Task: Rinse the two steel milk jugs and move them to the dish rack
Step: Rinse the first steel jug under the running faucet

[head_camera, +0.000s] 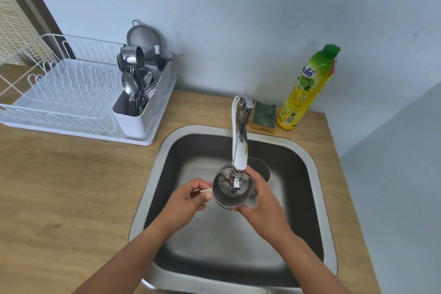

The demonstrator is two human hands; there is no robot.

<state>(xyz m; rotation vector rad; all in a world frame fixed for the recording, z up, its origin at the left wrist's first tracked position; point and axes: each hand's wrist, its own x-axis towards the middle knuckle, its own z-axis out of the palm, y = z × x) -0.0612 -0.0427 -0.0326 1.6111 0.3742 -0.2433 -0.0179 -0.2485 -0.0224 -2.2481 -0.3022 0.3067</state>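
The first milk jug is held upright over the sink, directly under the tap outlet. The left hand pinches the jug handle between thumb and curled fingers. The right hand wraps around the jug body on the far side. The second milk jug is in the sink behind the right hand, partly hidden. The dish rack stands on the tabletop, left of the sink.

Both forearms reach forward and converge. The left hand pinches the handle of the steel jug; the right hand curls round its body.
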